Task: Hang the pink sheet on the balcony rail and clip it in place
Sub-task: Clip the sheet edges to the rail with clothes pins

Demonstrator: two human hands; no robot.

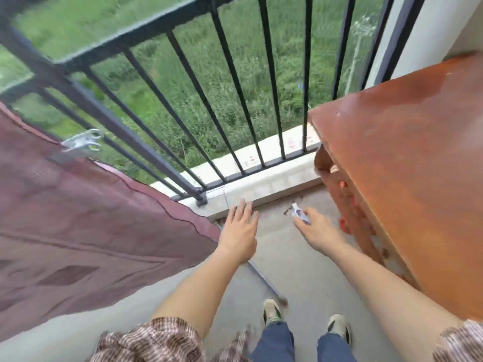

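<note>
The balcony rail [130,35] carries the pink sheet [91,218] on its left section, with one metal clip [81,143] at the sheet's upper edge. On the concrete floor [300,262], a thin metal rod [261,276] lies slanted from the kerb [261,184] at the far edge to just beside the left shoe [271,309]. A reddish wooden table [405,165] stands along the floor's right edge.

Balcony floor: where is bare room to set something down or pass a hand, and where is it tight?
Free: concrete floor between left hand and right hand, back to the shoes; also the orange table top. Tight: pink sheet on the left, thin rod below the left hand, table leg beside the right hand, which grips a clip.
</note>
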